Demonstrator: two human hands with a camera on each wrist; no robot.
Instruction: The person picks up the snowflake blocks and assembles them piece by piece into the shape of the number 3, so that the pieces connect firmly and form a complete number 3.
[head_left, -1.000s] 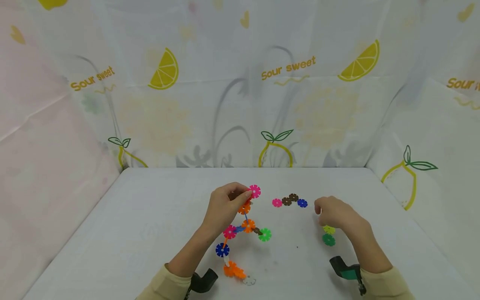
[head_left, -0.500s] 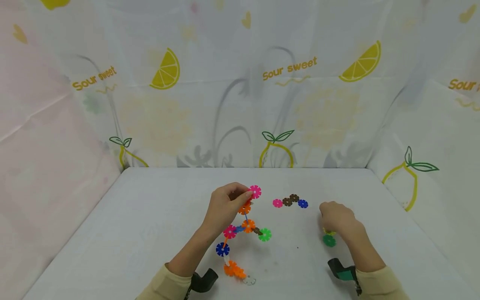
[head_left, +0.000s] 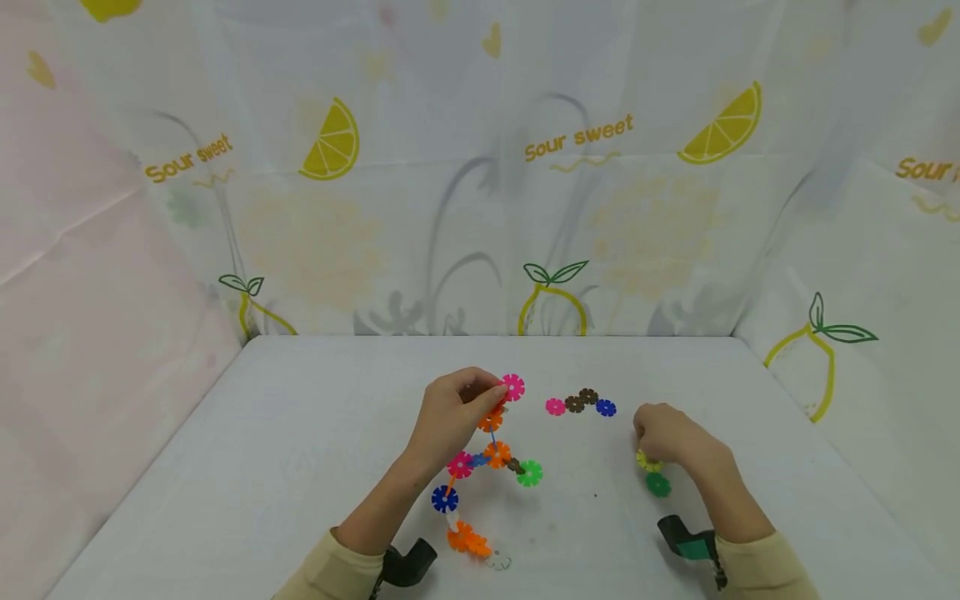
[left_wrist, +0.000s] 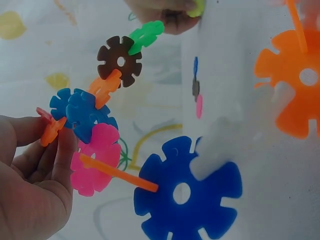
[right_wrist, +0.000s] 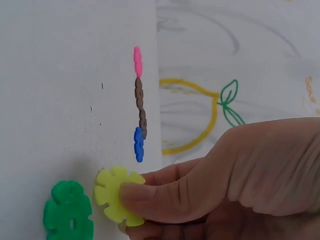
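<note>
My left hand [head_left: 447,417] pinches the upper part of a chain of joined plastic snowflake discs. A pink disc [head_left: 513,387] tops that chain, beside the fingertips. Below hang an orange disc [head_left: 497,455], a light green disc [head_left: 529,473] on a side branch, and a dark blue disc [left_wrist: 185,192]. Lower down, orange discs [head_left: 463,537] end near a clear disc [head_left: 498,560]. At the right, my right hand [head_left: 678,435] holds a yellow snowflake disc [right_wrist: 111,194] between thumb and fingers. Close to it lies a green disc [right_wrist: 67,215] on the table.
Beyond the hands, a pink disc [head_left: 555,407], two brown discs [head_left: 581,400] and a blue disc [head_left: 606,407] lie in a row on the white table [head_left: 315,467]. A printed curtain [head_left: 420,208] encloses the back and sides.
My right hand has come down onto the yellow disc and taken hold of it, shifting it slightly left, apart from the green one. The left hand keeps its pinch, nearly still.
</note>
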